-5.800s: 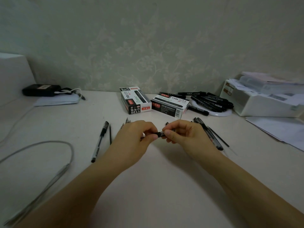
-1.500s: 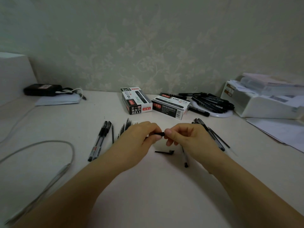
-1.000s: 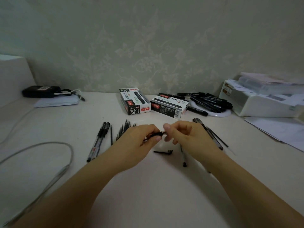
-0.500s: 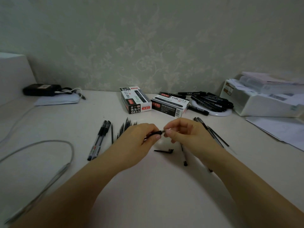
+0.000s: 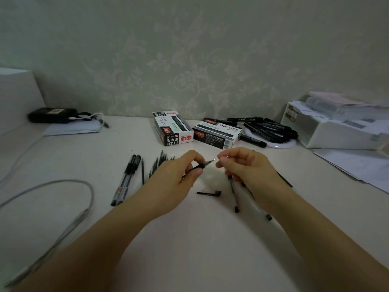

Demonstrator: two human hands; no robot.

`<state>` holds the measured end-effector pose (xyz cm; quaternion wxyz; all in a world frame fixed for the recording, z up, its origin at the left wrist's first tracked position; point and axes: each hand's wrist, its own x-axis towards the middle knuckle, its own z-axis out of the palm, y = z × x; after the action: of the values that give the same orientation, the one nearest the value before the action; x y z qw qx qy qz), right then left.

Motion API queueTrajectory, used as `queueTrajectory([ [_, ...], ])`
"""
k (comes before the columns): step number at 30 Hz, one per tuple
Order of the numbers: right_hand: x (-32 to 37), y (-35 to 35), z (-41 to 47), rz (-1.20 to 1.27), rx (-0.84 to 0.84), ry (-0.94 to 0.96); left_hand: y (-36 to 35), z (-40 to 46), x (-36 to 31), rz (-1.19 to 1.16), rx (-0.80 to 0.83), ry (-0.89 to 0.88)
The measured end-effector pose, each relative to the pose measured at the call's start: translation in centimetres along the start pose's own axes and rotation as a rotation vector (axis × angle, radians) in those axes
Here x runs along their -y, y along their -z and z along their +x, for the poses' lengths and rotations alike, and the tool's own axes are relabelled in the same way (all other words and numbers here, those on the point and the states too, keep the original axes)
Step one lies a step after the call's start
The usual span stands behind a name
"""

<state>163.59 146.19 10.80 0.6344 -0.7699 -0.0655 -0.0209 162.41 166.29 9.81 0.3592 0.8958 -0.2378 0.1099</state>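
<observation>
My left hand [image 5: 179,178] pinched the pen refill [image 5: 205,164] above the desk's [image 5: 200,239] middle, tail hidden by my fingers; my right hand [image 5: 246,167] pinched a tiny bit [image 5: 224,158] too small to identify; far-edge boxes [image 5: 172,129] read "1120".

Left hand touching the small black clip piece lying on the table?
Apart. The head view shows pale tabletop between the left hand, which pinches a thin black pen refill, and the small black plastic clip piece.
</observation>
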Motion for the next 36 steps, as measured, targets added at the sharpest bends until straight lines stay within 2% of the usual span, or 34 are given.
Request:
queueTrajectory([
  [2, -0.2, 0.3, 0.1, -0.081, -0.058, 0.029, 0.0, 0.0, 0.1, -0.014, 0.004, 0.008],
  [4, -0.7, 0.3, 0.1, -0.318, -0.065, 0.085, 0.0, -0.1, 0.3, 0.002, 0.017, -0.001],
  [8, -1.4, -0.2, -0.2, -0.714, 0.05, 0.184, -0.1, 0.0, 0.5, 0.023, 0.033, -0.026],
  [16, -1.5, -0.3, -0.2, -0.779, 0.097, 0.176, -0.1, 0.1, 0.5, 0.02, 0.025, -0.031],
  [18, -1.2, -0.3, -0.3, -0.703, 0.029, 0.188, -0.1, 0.1, 0.4, -0.008, 0.014, -0.013],
  [20, -0.6, -0.4, -0.3, -0.481, -0.042, 0.17, -0.1, 0.2, 0.2, -0.065, -0.008, -0.007],
  [22, 0.1, -0.7, -0.5, -0.181, 0.002, 0.068, -0.1, 0.3, 0.1, -0.146, -0.021, 0.0],
  [24, 0.4, -1.2, -0.8, 0.007, 0.098, -0.046, -0.3, 0.3, -0.1, -0.204, -0.015, -0.001],
  [31, 0.1, -1.4, -0.9, 0.339, 0.118, -0.225, -0.8, 0.2, 0.0, -0.239, 0.055, -0.014],
  [33, 0.4, -0.9, -0.6, 0.38, 0.074, -0.208, -0.9, 0.2, 0.0, -0.219, 0.056, -0.005],
  [36, 1.0, 0.8, 0.1, 0.472, -0.149, -0.146, -0.9, 0.1, 0.2, -0.19, 0.057, 0.02],
])
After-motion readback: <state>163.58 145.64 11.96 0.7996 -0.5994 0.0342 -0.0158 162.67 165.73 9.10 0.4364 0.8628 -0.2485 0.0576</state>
